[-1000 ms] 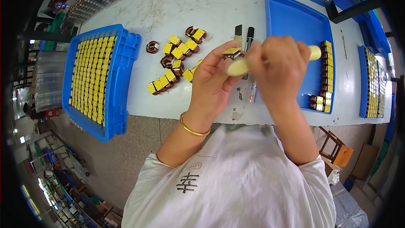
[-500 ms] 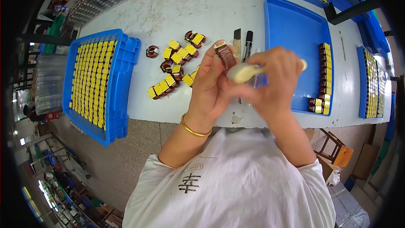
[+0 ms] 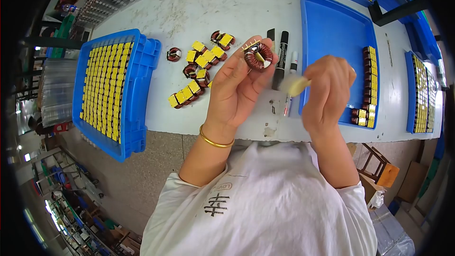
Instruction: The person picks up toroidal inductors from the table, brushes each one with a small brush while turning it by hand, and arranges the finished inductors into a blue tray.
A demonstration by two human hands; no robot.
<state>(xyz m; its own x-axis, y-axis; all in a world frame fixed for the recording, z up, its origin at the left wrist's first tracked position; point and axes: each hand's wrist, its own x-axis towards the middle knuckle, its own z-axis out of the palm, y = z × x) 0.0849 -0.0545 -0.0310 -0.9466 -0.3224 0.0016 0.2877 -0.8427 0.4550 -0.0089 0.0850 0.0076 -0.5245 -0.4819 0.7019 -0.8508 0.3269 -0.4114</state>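
Observation:
My left hand [image 3: 234, 90] is closed around a copper-wound toroidal coil [image 3: 267, 57] with metal pins along one side. The coil's ring face and centre hole are turned upward. To the right, my right hand [image 3: 328, 90] grips a pale yellow tool [image 3: 296, 86] with a rounded end. That end is blurred, so its exact kind is unclear; it sits apart from the coil. Left of my left hand, several coils with yellow tops [image 3: 204, 59] lie loosely grouped on the table [image 3: 199, 7]. A single coil [image 3: 174, 54] lies at their left.
A black marker [image 3: 283, 50] and a white pen [image 3: 294, 60] lie between my hands. At left stands a blue crate [image 3: 134, 90] full of yellow-topped coils. A blue tray [image 3: 334, 28] at right has coils along its right side; another filled tray [image 3: 409, 90] stands beyond.
The coil has turned in my left hand, from its side to its ring face. My right hand has drawn away to the right with the pale tool.

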